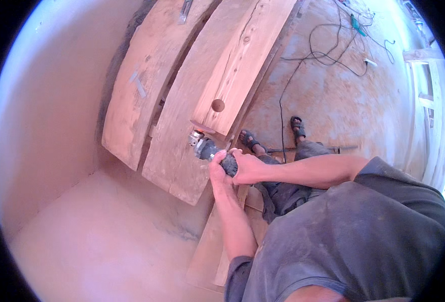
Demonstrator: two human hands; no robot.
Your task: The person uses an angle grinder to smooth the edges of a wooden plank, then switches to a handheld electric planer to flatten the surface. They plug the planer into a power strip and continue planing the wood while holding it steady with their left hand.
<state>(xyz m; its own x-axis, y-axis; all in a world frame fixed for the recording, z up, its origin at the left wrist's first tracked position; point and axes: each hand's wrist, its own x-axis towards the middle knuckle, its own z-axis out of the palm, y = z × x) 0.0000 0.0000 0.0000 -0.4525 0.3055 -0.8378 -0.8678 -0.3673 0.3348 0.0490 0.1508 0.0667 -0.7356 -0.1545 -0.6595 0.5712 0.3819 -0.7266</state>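
Both hands grip the dark rear body of an angle grinder [208, 150]. My left hand [218, 168] is closed on its near left side, and my right hand [249, 167] is wrapped round the back end from the right. The grinder's metal head points away from me. Its thin disc [202, 127] lies at the near end of a pale, smooth wooden plank [232, 103]; whether it touches the wood I cannot tell. A round hole [218, 105] and a long crack show in the plank, which rests on a wider wooden slab [174, 146].
Another broad slab [126, 118] lies to the left, with thin metal strips [139, 84] on it, beside the wall. Black cable [310, 53], a green power tool [357, 25] and a white power strip [370, 62] lie on the dusty floor. My sandalled feet [250, 138] stand right of the plank.
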